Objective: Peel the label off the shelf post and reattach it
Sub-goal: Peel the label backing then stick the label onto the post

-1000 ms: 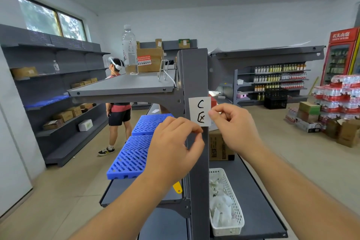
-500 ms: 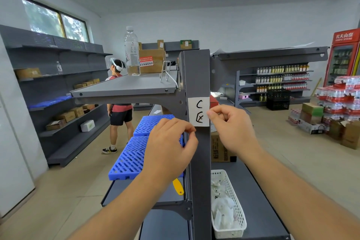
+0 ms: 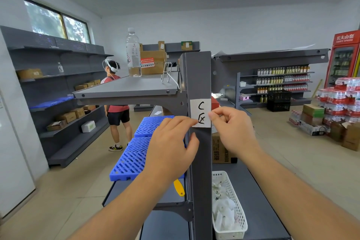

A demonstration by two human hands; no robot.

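Both hands work at the white label (image 3: 200, 112), which sits flat on the front face of the grey shelf post (image 3: 198, 76). Left hand (image 3: 171, 146) has fingertips drawn together at the label's lower left corner, thumb resting on the post below. Right hand (image 3: 233, 130) pinches the label's right edge, though whether that edge has lifted is hard to see. Beside the post below stands a white basket (image 3: 236, 232).

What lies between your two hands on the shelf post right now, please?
In the head view, the white label on the grey shelf post sits between them: left hand touches its lower left corner, right hand its right edge.
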